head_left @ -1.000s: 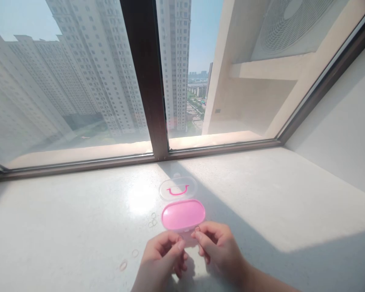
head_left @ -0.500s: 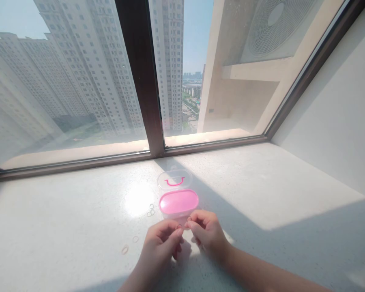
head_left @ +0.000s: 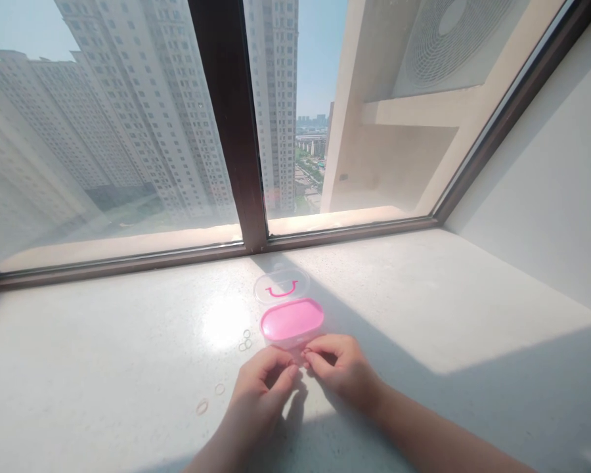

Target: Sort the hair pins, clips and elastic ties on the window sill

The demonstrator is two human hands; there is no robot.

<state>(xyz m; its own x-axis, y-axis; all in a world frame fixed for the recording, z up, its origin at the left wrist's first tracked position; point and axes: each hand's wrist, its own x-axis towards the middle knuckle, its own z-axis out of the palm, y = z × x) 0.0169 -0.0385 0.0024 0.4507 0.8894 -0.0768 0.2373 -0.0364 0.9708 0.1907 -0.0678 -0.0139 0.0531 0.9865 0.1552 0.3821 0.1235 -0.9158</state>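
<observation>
We find our left hand and right hand each pinching a small ring; the pink oval box lies just beyond, at twelve o'clock.

Head view, single: worn above and behind left hand and right hand, both near; faces forward-down over sill toward window.

No lettering or numbers can be read anywhere (signs included).
</observation>
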